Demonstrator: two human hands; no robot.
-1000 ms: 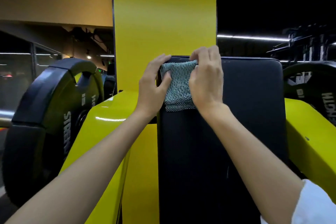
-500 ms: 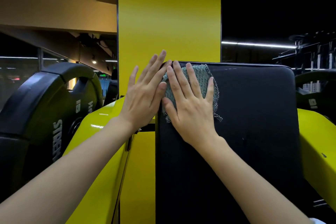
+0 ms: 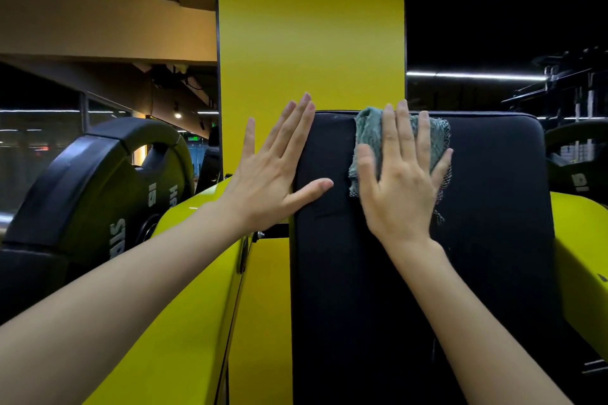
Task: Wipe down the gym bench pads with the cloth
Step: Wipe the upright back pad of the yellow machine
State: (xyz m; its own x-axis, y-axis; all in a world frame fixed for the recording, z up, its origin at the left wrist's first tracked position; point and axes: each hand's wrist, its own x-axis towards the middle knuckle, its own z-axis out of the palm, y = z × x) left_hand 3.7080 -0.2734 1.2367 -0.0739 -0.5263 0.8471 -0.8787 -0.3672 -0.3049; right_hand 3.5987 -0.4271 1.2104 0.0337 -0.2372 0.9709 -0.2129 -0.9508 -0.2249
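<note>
flat-fingered, right hand (image 3: 403, 184) presses cloth (image 3: 368, 131) on black pad (image 3: 493, 207); left hand (image 3: 273, 168) spread, holding nothing.

Pressing grey-green cloth (image 3: 368, 133) flat to black bench pad (image 3: 493, 214) near its top edge, frame centre, with right hand (image 3: 399, 194), fingers straight — touching pad's left edge with spread left hand (image 3: 273, 171).
</note>
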